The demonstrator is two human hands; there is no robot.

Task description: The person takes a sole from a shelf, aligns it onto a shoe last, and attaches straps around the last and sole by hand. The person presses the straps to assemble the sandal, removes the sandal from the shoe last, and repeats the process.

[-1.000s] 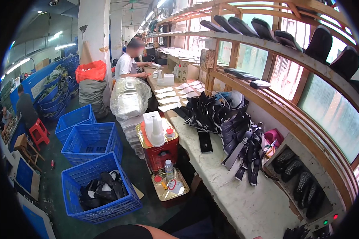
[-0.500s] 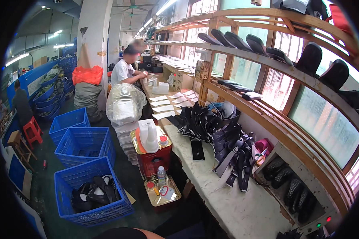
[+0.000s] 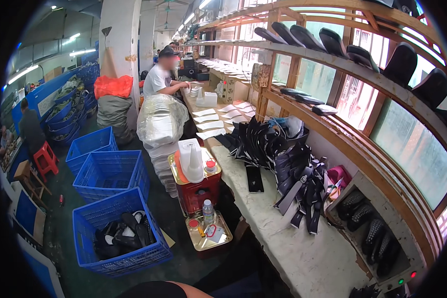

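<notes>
Seemingly handless: black straps [image 3: 303,184] on workbench [image 3: 303,258]

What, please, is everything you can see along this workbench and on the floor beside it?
workbench: one, pale, running along the window side
black leather pieces: many, piled on the workbench
white cut pieces: several, farther along the workbench
shoe lasts: a row, black, on the wooden shelf above
blue crates: three, on the floor; the nearest holds black pieces
red can: one, white containers on top
plastic bottle: one, on a gold tin
seated person: one, white shirt, at the far end of the workbench
own hands: not in view; a limb shows at the lower edge
</notes>
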